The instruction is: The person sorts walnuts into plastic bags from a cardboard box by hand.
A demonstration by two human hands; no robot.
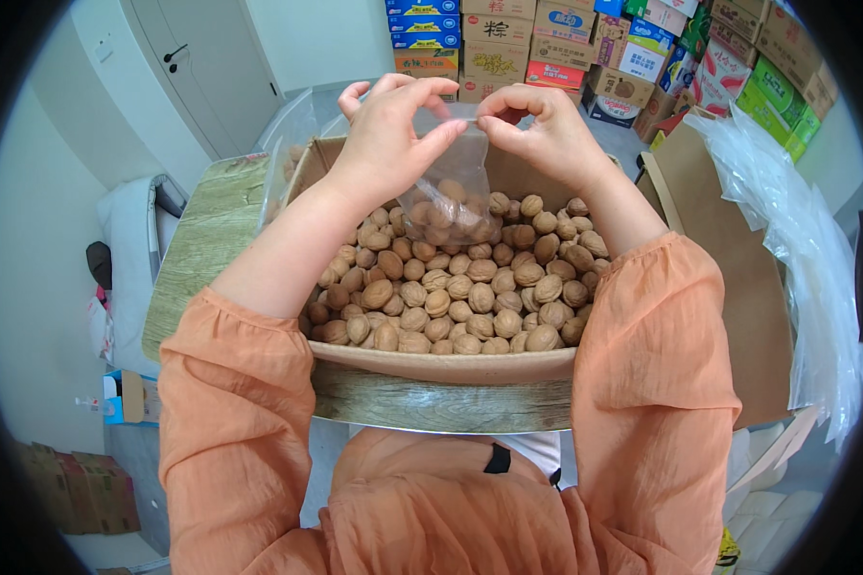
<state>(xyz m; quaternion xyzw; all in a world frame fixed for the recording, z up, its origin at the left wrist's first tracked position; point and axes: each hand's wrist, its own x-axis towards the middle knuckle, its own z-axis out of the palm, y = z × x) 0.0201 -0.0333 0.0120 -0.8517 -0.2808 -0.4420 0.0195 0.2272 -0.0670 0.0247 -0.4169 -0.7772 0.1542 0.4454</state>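
A clear plastic bag point(454, 169) with several walnuts in its bottom hangs over a cardboard box point(439, 365). My left hand point(395, 133) pinches the top edge of the bag between thumb and fingers. On the other side, my right hand point(546, 133) grips the same edge between thumb and index finger, close to the left thumb. Loose walnuts point(460, 309) in their shells fill the box below. The lower end of the bag hangs at the walnuts; whether it rests on them I cannot tell.
The box stands on a wood-grain table point(205, 230). Another clear bag point(284, 169) stands at the box's left side. Flat plastic bags point(798, 237) lie over a cardboard flap point(741, 309) at right. Stacked cartons point(496, 61) line the far wall, and a door point(201, 65) is at upper left.
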